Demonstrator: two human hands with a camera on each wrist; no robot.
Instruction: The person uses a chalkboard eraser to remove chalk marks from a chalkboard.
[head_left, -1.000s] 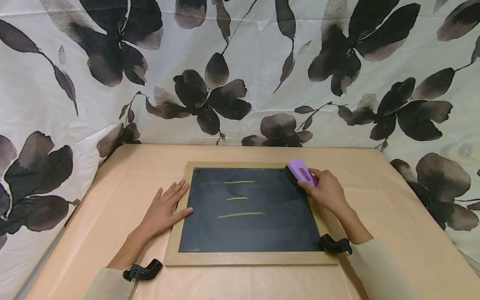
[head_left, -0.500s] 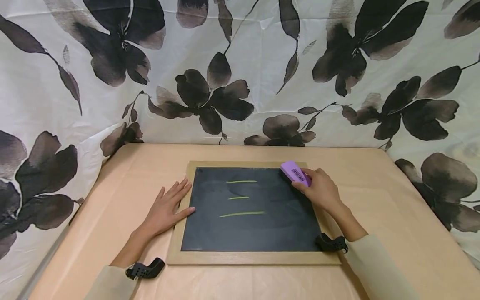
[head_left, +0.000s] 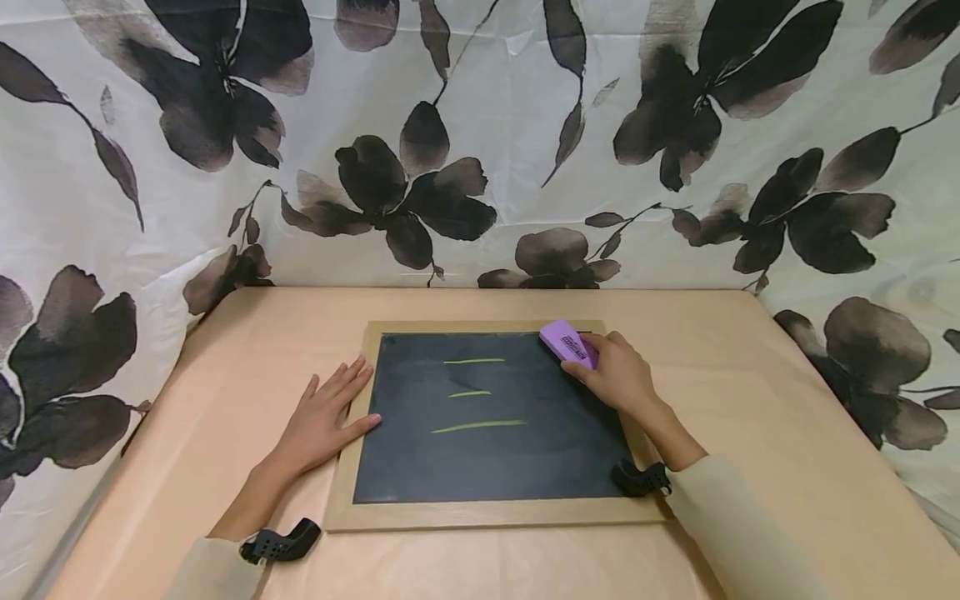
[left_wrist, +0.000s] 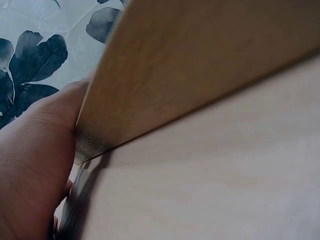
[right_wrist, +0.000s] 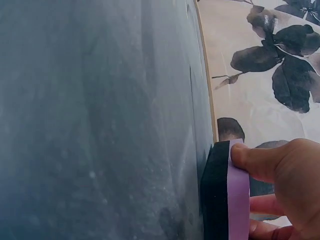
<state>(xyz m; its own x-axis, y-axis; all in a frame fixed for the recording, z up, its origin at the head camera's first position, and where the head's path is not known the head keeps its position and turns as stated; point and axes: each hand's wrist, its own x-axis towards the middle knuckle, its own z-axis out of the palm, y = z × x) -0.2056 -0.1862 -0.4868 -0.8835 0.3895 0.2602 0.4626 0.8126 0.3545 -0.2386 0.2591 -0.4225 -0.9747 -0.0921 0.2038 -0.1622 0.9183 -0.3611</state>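
Observation:
A chalkboard (head_left: 487, 467) in a light wooden frame lies on the table, with three short yellow-green chalk lines (head_left: 478, 426) on its dark surface. My right hand (head_left: 621, 373) grips a purple eraser (head_left: 567, 342) between thumb and fingers near the board's upper right corner. In the right wrist view the eraser's black felt side (right_wrist: 216, 192) faces the board. My left hand (head_left: 318, 417) rests with spread, straight fingers on the left edge of the frame, the thumb reaching across it. The left wrist view shows part of that hand (left_wrist: 37, 155) beside the frame's edge (left_wrist: 165, 85).
A tan-covered table (head_left: 750, 375) extends around the board. Behind it hangs a white cloth (head_left: 525, 142) with a dark flower print. Black devices (head_left: 279, 543) are strapped to both wrists.
The eraser in my right hand has slid left along the upper right part of the board. My left hand keeps its place on the frame. The chalk lines look the same.

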